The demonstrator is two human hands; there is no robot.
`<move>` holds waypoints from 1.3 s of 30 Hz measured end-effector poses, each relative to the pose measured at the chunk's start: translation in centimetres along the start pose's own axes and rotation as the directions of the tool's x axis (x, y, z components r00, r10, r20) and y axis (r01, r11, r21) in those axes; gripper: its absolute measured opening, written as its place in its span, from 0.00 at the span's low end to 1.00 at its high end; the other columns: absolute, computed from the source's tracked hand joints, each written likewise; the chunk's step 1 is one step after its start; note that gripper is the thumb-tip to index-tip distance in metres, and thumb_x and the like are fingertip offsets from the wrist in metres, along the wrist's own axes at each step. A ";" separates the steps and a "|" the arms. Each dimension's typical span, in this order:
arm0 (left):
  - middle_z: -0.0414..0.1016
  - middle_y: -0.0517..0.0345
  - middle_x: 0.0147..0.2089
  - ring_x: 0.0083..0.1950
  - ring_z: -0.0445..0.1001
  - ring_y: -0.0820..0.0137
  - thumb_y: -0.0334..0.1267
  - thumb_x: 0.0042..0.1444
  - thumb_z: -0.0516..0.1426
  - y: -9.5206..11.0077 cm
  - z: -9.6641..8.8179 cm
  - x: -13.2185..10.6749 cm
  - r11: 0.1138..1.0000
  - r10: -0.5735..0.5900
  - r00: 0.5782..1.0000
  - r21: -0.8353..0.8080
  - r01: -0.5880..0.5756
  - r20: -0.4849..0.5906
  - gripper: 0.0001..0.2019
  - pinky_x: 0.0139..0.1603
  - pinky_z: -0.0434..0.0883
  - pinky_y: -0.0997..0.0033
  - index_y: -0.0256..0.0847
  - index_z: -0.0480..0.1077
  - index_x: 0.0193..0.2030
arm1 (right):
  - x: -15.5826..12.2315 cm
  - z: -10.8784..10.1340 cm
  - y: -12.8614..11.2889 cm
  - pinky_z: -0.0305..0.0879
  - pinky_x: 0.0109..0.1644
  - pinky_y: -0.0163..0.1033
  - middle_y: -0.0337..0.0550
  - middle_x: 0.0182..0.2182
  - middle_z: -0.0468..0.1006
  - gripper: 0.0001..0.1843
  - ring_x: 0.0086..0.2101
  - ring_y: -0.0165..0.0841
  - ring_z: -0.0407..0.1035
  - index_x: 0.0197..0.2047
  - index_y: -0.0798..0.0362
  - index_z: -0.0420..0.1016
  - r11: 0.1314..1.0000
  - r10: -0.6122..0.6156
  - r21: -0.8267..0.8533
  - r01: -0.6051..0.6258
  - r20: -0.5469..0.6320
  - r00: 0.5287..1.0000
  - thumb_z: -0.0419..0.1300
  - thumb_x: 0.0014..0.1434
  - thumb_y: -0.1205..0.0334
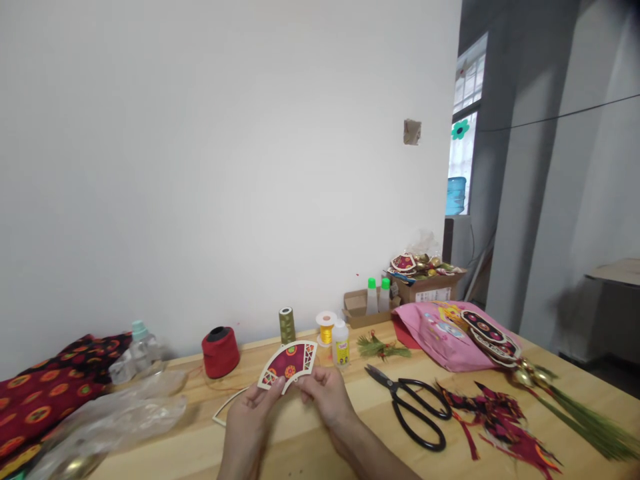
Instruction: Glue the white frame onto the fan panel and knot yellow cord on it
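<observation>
Both hands hold up a small fan-shaped ornament with a pale wooden frame and dark red patterned cloth inside. My left hand pinches its lower left edge. My right hand grips its lower right edge, fingers curled. The piece hangs just above the wooden table. A second pale fan-shaped frame lies flat on the table under my left hand.
Black scissors and red cloth scraps lie to the right. Behind stand a red thread spool, a green spool, a gold spool and a glue bottle. Plastic wrap and red fabric lie left; pink cloth right.
</observation>
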State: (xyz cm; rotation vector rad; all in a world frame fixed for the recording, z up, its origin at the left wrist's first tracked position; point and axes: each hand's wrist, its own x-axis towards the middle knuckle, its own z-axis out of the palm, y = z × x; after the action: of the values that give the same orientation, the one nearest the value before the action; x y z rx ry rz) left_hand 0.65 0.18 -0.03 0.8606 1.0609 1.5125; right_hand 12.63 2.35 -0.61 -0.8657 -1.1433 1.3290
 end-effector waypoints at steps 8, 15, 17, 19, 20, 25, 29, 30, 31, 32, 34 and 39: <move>0.77 0.51 0.27 0.33 0.74 0.64 0.29 0.34 0.62 -0.9 0.2 0.2 0.964 -0.078 0.995 -0.251 0.092 0.065 0.08 0.37 0.71 0.68 0.31 0.72 0.26 | 0.2 0.2 0.4 0.43 0.22 0.30 0.33 0.10 0.62 0.11 0.16 0.22 0.49 0.12 0.58 0.68 0.993 -0.025 0.120 0.018 0.059 0.998 0.58 0.39 0.61; 0.76 0.51 0.26 0.32 0.74 0.67 0.28 0.39 0.60 -0.7 0.3 0.0 0.949 -0.094 0.994 -0.297 0.107 0.060 0.03 0.37 0.72 0.68 0.31 0.71 0.24 | 0.1 0.5 0.2 0.44 0.24 0.31 0.37 0.15 0.67 0.11 0.18 0.22 0.51 0.15 0.58 0.71 0.973 -0.006 0.229 -0.033 0.167 0.986 0.59 0.41 0.60; 0.76 0.51 0.26 0.32 0.74 0.66 0.29 0.37 0.61 -0.6 0.3 0.1 0.955 -0.062 0.996 -0.285 0.080 0.071 0.05 0.36 0.71 0.68 0.31 0.71 0.24 | 0.1 0.5 0.3 0.43 0.23 0.31 0.37 0.14 0.66 0.10 0.17 0.22 0.50 0.15 0.58 0.71 0.966 0.023 0.250 -0.063 0.162 0.987 0.59 0.41 0.60; 0.76 0.51 0.27 0.32 0.74 0.65 0.29 0.35 0.62 -0.5 0.3 0.2 0.966 -0.032 0.996 -0.251 0.054 0.087 0.08 0.36 0.71 0.68 0.30 0.72 0.27 | 0.1 0.4 0.3 0.42 0.22 0.31 0.37 0.14 0.66 0.10 0.17 0.22 0.50 0.16 0.58 0.71 0.960 0.043 0.269 -0.083 0.153 0.987 0.60 0.41 0.60; 0.76 0.51 0.27 0.33 0.74 0.64 0.30 0.35 0.62 -0.5 0.3 0.2 0.974 -0.021 0.996 -0.225 0.041 0.089 0.10 0.36 0.71 0.68 0.30 0.72 0.29 | 0.2 0.4 0.4 0.41 0.22 0.31 0.36 0.14 0.66 0.10 0.17 0.22 0.50 0.16 0.58 0.71 0.957 0.046 0.277 -0.087 0.151 0.987 0.60 0.40 0.60; 0.77 0.49 0.29 0.33 0.73 0.62 0.35 0.34 0.62 -0.3 -0.2 0.3 0.996 0.041 0.997 -0.087 -0.036 0.059 0.19 0.35 0.69 0.66 0.30 0.71 0.37 | 0.1 0.1 0.2 0.41 0.22 0.31 0.37 0.15 0.66 0.10 0.16 0.21 0.50 0.19 0.59 0.71 0.947 0.074 0.296 -0.128 0.186 0.980 0.61 0.39 0.59; 0.77 0.49 0.31 0.34 0.73 0.62 0.35 0.33 0.62 -0.4 -0.4 0.5 0.996 0.088 0.995 -0.029 -0.088 0.035 0.19 0.36 0.68 0.68 0.31 0.72 0.37 | 0.0 0.1 0.0 0.40 0.21 0.30 0.36 0.15 0.66 0.11 0.16 0.20 0.50 0.19 0.59 0.71 0.938 0.097 0.307 -0.160 0.213 0.972 0.62 0.37 0.58; 0.77 0.49 0.31 0.34 0.73 0.63 0.35 0.34 0.62 -0.3 -0.4 0.5 0.996 0.089 0.996 -0.019 -0.089 0.030 0.19 0.37 0.68 0.68 0.31 0.72 0.36 | 0.0 0.1 0.0 0.40 0.21 0.30 0.36 0.15 0.65 0.12 0.16 0.20 0.50 0.19 0.59 0.70 0.939 0.098 0.304 -0.162 0.216 0.972 0.62 0.37 0.57; 0.77 0.50 0.31 0.34 0.73 0.63 0.35 0.34 0.62 -0.3 -0.3 0.5 0.996 0.089 0.996 -0.011 -0.089 0.027 0.18 0.37 0.68 0.68 0.32 0.72 0.36 | 0.0 0.1 0.0 0.40 0.21 0.30 0.35 0.15 0.65 0.12 0.16 0.20 0.50 0.19 0.59 0.70 0.940 0.094 0.302 -0.158 0.216 0.972 0.62 0.38 0.57; 0.77 0.50 0.31 0.34 0.73 0.63 0.35 0.34 0.62 -0.2 -0.3 0.4 0.996 0.085 0.996 -0.003 -0.085 0.026 0.17 0.37 0.68 0.69 0.32 0.72 0.35 | 0.0 0.1 0.0 0.40 0.21 0.30 0.35 0.14 0.65 0.12 0.16 0.20 0.50 0.19 0.59 0.70 0.941 0.087 0.302 -0.150 0.213 0.973 0.62 0.38 0.58; 0.77 0.51 0.31 0.35 0.73 0.64 0.35 0.34 0.62 -0.1 -0.2 0.3 0.997 0.080 0.997 0.011 -0.081 0.021 0.17 0.37 0.68 0.69 0.32 0.72 0.35 | 0.0 0.1 0.0 0.40 0.21 0.30 0.34 0.14 0.65 0.10 0.16 0.20 0.50 0.19 0.59 0.70 0.938 0.080 0.317 -0.144 0.207 0.975 0.62 0.37 0.60; 0.77 0.52 0.31 0.37 0.73 0.64 0.34 0.34 0.62 0.2 0.1 0.1 0.995 0.098 0.995 0.018 -0.099 0.011 0.17 0.39 0.67 0.71 0.32 0.72 0.35 | 0.1 0.0 -0.1 0.40 0.21 0.30 0.35 0.14 0.65 0.06 0.16 0.21 0.50 0.20 0.59 0.71 0.916 0.106 0.357 -0.182 0.220 0.970 0.61 0.35 0.64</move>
State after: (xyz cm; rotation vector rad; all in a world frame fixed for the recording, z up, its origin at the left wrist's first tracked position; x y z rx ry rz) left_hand 0.63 0.31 0.22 0.9441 1.0396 1.5809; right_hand 12.59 2.47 -0.50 -0.5528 -0.9394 1.7199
